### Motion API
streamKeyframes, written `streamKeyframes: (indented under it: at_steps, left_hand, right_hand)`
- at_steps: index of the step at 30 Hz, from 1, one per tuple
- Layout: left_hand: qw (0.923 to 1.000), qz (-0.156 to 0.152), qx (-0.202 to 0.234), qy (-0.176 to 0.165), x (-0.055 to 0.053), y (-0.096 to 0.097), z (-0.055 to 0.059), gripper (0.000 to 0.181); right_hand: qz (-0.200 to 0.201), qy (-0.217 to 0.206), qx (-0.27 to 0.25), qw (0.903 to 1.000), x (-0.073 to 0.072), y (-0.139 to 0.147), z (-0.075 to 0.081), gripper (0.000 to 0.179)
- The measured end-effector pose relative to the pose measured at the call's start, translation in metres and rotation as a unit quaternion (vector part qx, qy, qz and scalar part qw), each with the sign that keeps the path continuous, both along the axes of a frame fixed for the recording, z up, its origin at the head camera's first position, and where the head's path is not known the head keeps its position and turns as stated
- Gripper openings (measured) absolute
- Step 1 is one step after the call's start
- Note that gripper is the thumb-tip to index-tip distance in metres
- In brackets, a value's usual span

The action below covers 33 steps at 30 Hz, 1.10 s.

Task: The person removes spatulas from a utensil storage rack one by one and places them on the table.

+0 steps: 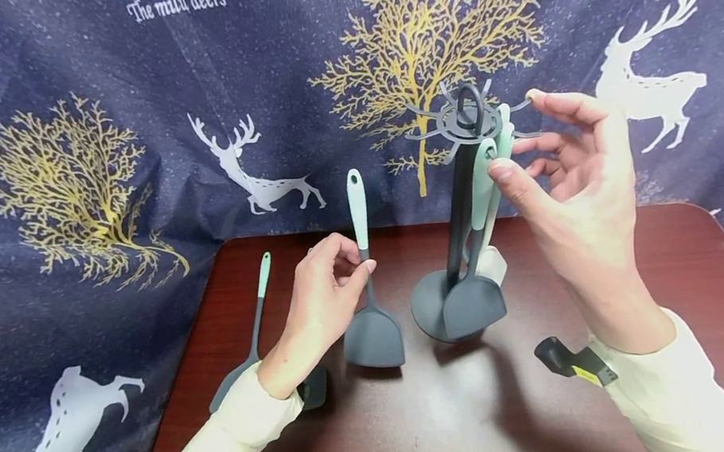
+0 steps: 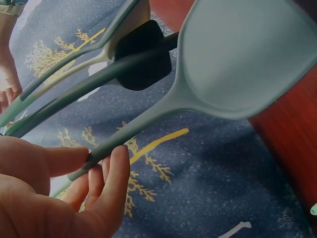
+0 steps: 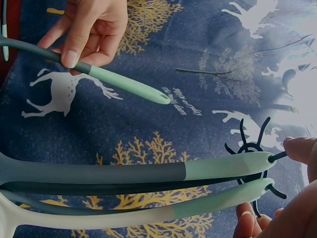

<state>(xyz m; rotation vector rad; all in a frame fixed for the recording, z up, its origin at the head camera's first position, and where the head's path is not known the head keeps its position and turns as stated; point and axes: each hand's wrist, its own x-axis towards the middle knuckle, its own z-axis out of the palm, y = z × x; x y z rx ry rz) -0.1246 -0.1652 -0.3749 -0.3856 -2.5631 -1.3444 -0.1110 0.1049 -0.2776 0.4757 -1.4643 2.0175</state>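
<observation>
My left hand (image 1: 332, 284) pinches the dark neck of a turner (image 1: 372, 337) with a mint-green handle, held upright with its blade down. In the left wrist view, thumb and fingertips meet round the neck (image 2: 106, 151). To the right stands a dark utensil rack (image 1: 457, 221) with curved hooks at its top. On it hang a grey turner (image 1: 474, 307) and a cream-headed utensil (image 1: 491, 265), both with mint handles. My right hand (image 1: 579, 179) holds the rack's top by its hooks. In the right wrist view, the thumb (image 3: 299, 148) touches a hook tip beside a handle end, with fingers near lower hooks.
Another mint-handled utensil (image 1: 257, 329) lies at the left of the brown table (image 1: 429, 440), its head partly hidden by my left sleeve. A dark blue cloth (image 1: 277, 71) with deer and gold trees hangs behind. A small black device (image 1: 575, 362) sits at my right wrist.
</observation>
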Motion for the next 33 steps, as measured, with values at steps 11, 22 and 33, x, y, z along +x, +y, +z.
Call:
streamKeyframes:
  at_steps: [11, 22, 33]
  left_hand:
    - [0.9998, 0.001, -0.014, -0.013, -0.003, -0.008, -0.009, 0.017]
    - [0.9970, 0.009, -0.031, -0.070, -0.009, -0.015, -0.018, 0.014]
    - [0.9911, 0.011, -0.036, -0.128, -0.015, -0.021, -0.029, 0.014]
  right_hand:
    - [0.001, -0.010, -0.015, 0.9998, 0.001, -0.001, 0.002, 0.067]
    - [0.001, -0.009, -0.017, 0.9998, 0.001, -0.002, 0.002, 0.068]
    - [0.003, -0.017, -0.015, 0.9997, 0.001, -0.001, 0.002, 0.070]
